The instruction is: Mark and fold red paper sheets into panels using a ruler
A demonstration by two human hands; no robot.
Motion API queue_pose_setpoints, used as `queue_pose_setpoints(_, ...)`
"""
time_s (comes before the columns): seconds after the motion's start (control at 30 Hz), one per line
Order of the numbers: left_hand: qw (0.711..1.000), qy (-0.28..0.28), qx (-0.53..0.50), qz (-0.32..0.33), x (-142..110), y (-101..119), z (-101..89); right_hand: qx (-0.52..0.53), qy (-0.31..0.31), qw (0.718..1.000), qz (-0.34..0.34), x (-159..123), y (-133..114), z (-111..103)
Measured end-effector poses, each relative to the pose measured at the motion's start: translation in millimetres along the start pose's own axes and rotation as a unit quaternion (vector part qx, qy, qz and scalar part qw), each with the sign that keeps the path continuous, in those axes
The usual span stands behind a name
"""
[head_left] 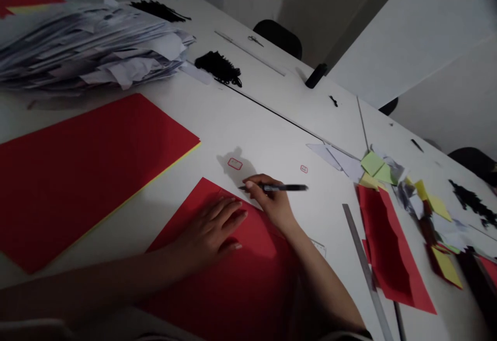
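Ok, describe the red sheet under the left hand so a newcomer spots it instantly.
On the white table, find the left hand, beside the right hand with its pen. The red sheet is directly beneath that left hand. No yellow shows along its edge, unlike the red paper farther left.

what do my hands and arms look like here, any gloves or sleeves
The left hand and right hand are bare, without visible gloves, rings or watch. The forearms are uncovered too; some pale-edged cloth shows at the bottom, too dim to describe.
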State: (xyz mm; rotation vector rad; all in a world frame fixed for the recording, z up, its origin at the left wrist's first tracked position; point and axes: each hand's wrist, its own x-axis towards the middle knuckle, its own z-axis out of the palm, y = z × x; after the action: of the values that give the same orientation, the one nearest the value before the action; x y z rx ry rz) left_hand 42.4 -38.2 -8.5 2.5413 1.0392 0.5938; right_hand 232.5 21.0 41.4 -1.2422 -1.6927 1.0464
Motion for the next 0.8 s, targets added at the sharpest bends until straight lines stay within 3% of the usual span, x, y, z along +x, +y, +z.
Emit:
queue_pose_setpoints(0.1, 1.000, 0.006, 0.001, -0.002, 1.3, 0.7, 0.5, 0.039, -0.008, 0.999, 0.032, 22.3, 13.9, 28.1)
queue_pose_setpoints(0.2, 1.000, -0.005, 0.011, -0.003, 2.1, 1.2, 0.8, 0.055, -0.015, 0.998, 0.025, 30.7, 24.3, 42.6)
queue_pose_setpoints(0.8, 0.999, -0.016, 0.029, -0.003, 3.0, 2.0, -0.1, 0.034, -0.038, 0.999, 0.008, 28.3, 32.6, 42.2)
